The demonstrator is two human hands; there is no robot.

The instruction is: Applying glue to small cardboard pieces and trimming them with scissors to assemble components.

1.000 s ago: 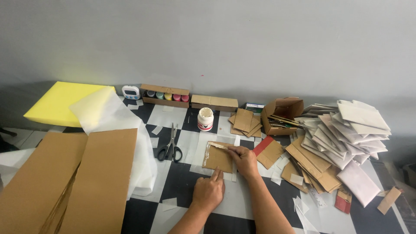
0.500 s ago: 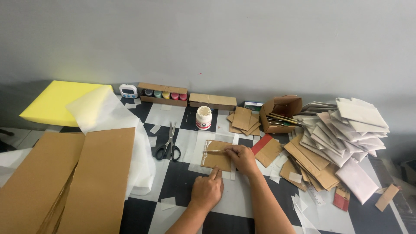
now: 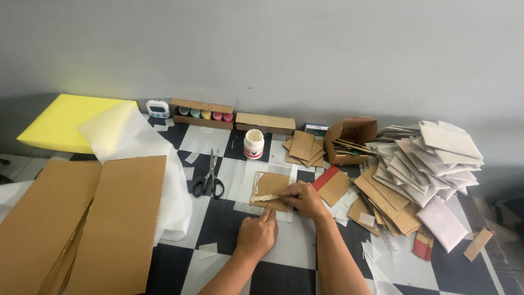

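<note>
A small brown cardboard square (image 3: 271,184) lies on a white sheet (image 3: 245,186) on the checkered table. My right hand (image 3: 303,198) grips a flat stick (image 3: 265,198) smeared with white glue and holds its tip on the near edge of the cardboard. Just below, my left hand (image 3: 257,236) rests on the table with its forefinger stretched out to the cardboard's near edge. A white glue jar (image 3: 253,144) stands behind the cardboard.
Black-handled scissors (image 3: 208,181) lie left of the sheet. Large cardboard sheets (image 3: 82,224) and yellow foam (image 3: 63,121) fill the left. A stack of cardboard pieces and white envelopes (image 3: 420,169) lies on the right. An open small box (image 3: 349,139) and a paint-pot tray (image 3: 199,113) stand at the back.
The camera view has shifted slightly. My right hand has drawn the glue stick along the cardboard's near edge; my left hand stays put with its finger at the edge.
</note>
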